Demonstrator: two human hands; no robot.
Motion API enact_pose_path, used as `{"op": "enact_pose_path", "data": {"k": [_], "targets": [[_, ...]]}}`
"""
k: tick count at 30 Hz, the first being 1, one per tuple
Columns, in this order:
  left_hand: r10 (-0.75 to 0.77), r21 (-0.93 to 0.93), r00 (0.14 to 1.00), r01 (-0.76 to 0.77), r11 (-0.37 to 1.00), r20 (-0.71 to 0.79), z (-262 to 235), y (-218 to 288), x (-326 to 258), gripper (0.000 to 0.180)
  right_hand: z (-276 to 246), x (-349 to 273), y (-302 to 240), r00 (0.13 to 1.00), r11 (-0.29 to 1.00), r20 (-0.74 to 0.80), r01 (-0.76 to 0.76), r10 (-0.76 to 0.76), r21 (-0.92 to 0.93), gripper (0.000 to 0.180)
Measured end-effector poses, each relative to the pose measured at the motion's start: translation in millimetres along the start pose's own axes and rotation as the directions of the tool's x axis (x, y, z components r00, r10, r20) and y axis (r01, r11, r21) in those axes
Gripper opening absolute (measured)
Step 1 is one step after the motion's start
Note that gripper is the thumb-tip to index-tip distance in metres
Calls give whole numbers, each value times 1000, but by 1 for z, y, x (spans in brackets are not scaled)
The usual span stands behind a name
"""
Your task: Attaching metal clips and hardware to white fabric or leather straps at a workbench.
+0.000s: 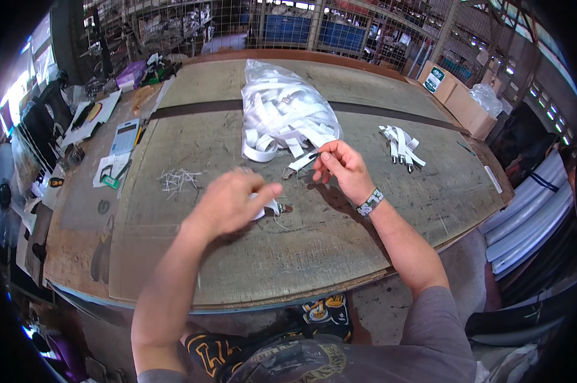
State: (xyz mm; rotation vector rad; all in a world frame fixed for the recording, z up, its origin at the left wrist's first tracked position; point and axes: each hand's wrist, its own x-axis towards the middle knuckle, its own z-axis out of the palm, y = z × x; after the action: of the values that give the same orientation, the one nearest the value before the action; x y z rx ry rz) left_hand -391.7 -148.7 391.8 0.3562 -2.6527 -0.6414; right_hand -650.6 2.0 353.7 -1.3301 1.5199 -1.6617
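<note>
My left hand (232, 201) hovers over the worn wooden table (365, 217), closed around a short white strap (269, 207) with a small metal piece at its end. My right hand (341, 167) pinches the end of another white strap (301, 163) with a metal clip, which leads back toward the heap. A clear plastic bag (282, 108) full of white straps lies just beyond both hands. A small bundle of finished-looking white straps (400, 145) rests to the right of my right hand.
White thread scraps (178, 180) lie left of my left hand. A calculator (126, 135), green-handled snips (114, 177), papers and tools crowd the left bench. Cardboard boxes (457, 96) stand at the far right; wire-mesh fencing runs behind the table.
</note>
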Motion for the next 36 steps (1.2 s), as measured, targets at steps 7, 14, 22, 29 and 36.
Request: {"op": "enact_pose_path", "data": {"k": [7, 14, 22, 29, 36], "targets": [[27, -35, 999, -26, 999, 27, 5, 7, -14, 29, 1, -2, 3, 1000, 1000, 6, -14, 14, 18, 16], [137, 169, 971, -104, 980, -198, 0, 0, -5, 18, -28, 5, -4, 983, 999, -177, 46, -50, -24, 16], [364, 218, 929, -343, 914, -63, 22, -6, -8, 11, -73, -45, -43, 841, 988, -527, 154, -119, 23, 18], [348, 267, 937, -344, 900, 34, 16, 4, -10, 13, -206, -193, -81, 678, 992, -725, 104, -120, -67, 13], [346, 345, 935, -350, 871, 76, 25, 16, -5, 8, -262, -323, -36, 312, 952, -949, -273, -49, -139, 17]]}}
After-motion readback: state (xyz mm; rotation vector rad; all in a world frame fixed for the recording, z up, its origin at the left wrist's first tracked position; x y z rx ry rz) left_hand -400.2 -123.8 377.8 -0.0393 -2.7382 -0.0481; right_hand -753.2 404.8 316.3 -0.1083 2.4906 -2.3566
